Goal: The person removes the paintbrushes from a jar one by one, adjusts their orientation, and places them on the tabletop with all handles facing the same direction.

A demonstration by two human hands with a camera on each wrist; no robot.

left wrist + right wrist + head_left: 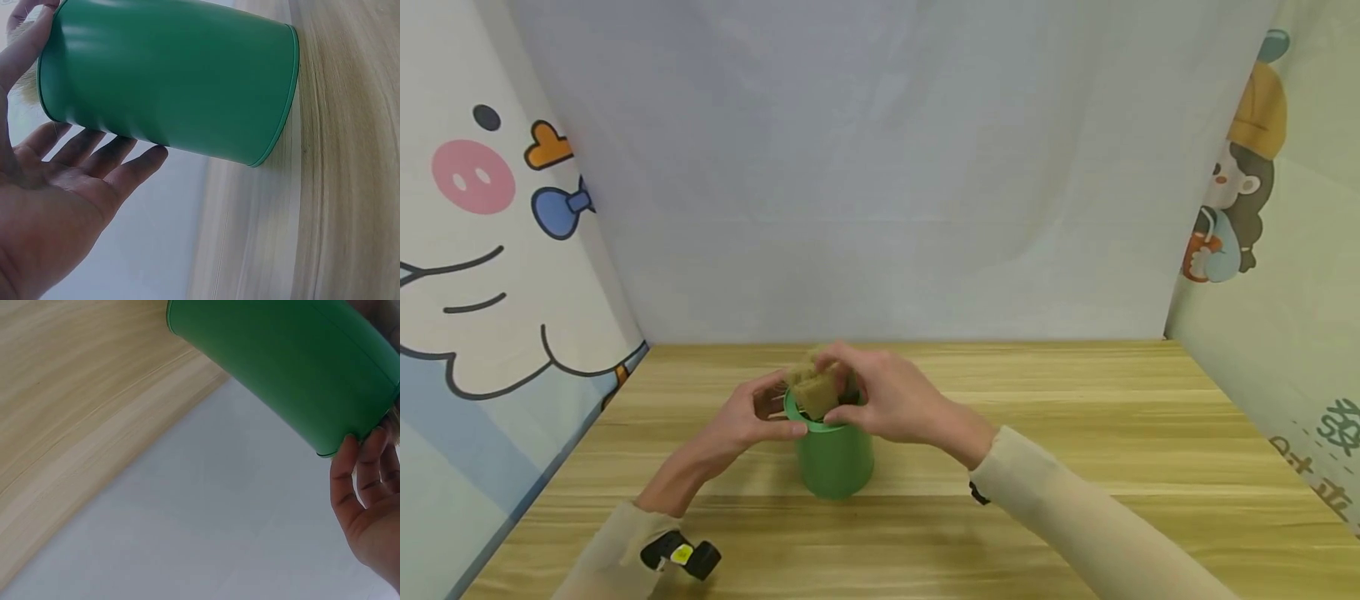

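Observation:
A green cylindrical bin (835, 462) stands on the wooden table. At its top sits a tan, fuzzy-looking clump (815, 395), partly hidden by the right hand; its exact kind does not show. My left hand (747, 417) holds the bin at its left side, thumb along the near rim and fingers round the far side. In the left wrist view, the fingers (119, 159) of that hand lie along the bin's wall. From the right, my right hand (883, 396) reaches over the rim and grips the clump between thumb and fingers. Its fingertips (345, 447) are right at the rim.
The wooden tabletop (1037, 417) spreads around the bin. Behind it hangs a pale grey cloth backdrop (880, 183). Cartoon-printed sheets rise at the left (467, 275) and right (1285, 333) sides.

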